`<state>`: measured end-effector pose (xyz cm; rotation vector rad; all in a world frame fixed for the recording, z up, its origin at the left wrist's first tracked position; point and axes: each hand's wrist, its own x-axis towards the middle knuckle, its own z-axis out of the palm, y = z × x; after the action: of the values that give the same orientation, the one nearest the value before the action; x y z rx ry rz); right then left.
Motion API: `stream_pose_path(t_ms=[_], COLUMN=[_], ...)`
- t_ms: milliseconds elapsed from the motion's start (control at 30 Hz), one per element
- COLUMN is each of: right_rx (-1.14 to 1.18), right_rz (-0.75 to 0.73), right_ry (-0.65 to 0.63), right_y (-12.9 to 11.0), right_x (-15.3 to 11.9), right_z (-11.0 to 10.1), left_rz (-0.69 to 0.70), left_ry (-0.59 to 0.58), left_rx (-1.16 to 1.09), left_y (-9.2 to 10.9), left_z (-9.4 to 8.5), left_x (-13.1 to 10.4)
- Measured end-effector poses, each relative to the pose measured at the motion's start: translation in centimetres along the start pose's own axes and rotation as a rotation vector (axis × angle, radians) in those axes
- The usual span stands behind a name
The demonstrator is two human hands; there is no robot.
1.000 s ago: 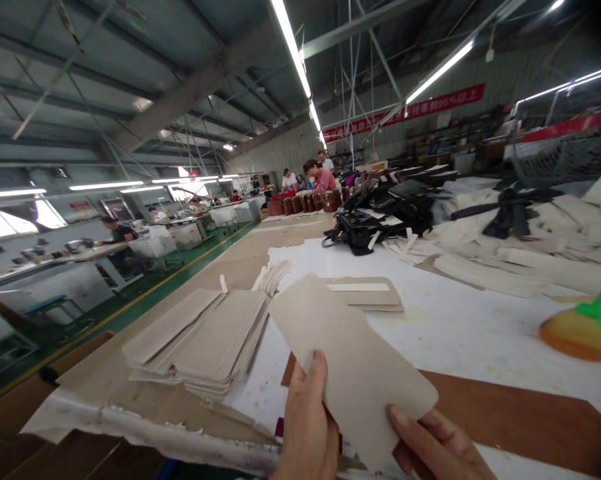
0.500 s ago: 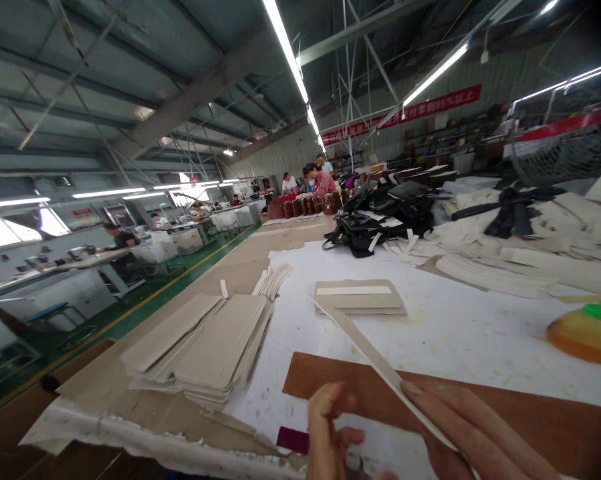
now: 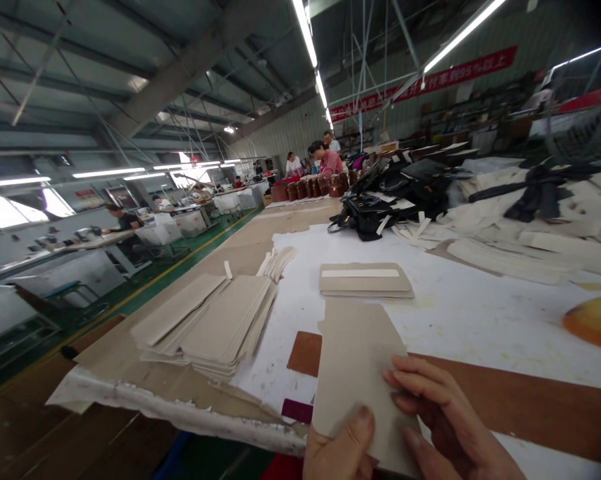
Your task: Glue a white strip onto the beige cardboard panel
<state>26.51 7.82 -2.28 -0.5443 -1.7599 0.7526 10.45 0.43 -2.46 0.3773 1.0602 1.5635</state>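
Factory hall, long worktable [image 3: 460, 313] under white paper, strip lights overhead, other people working at far benches. You hold a flat grey-beige board panel with rounded corners [image 3: 353, 373] low over the near edge, above a brown hardboard sheet [image 3: 530, 400]. Your left hand [image 3: 343, 453] pinches its bottom edge, thumb on top; your right hand [image 3: 440, 420] lies with fingers spread across the lower right face, thumb beneath as far as can be told, so both hands are closed on the panel, likely steadying it flat. Left of you, a fanned stack of matching grey panels [image 3: 215, 323] sits on torn brown paper. Further out, a small pile of grey pieces topped with a white strip [image 3: 364, 280]. An orange squeeze bottle [image 3: 595, 320] lies at far right, contents hidden. Black bags [image 3: 380, 207] heap beyond. No open containers seen close by
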Motion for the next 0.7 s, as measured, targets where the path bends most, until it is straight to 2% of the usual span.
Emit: stream_pose_path(t_ms=[100,333,567,700], right_rx=[-0.028,-0.088,-0.093,-0.1], right_rz=[0.007,-0.035,-0.045,-0.066], right_ry=[0.013,0.049,0.011,-0.057], right_y=[-0.1,-1.2,-1.5,-1.8], right_x=[0.2,0.7,1.2,1.5], right_z=[-0.3,-0.3,-0.5,-0.8], left_rz=[0.015,0.043,0.001,-0.005], left_ry=[-0.037,-0.14,-0.243,-0.286], left_rx=[-0.011,-0.111,-0.085,-0.079], left_y=[-0.3,0.4,2.0,2.3], left_z=[0.1,2.1,2.6,2.6], left_x=[0.0,-0.3,-0.5,-0.7])
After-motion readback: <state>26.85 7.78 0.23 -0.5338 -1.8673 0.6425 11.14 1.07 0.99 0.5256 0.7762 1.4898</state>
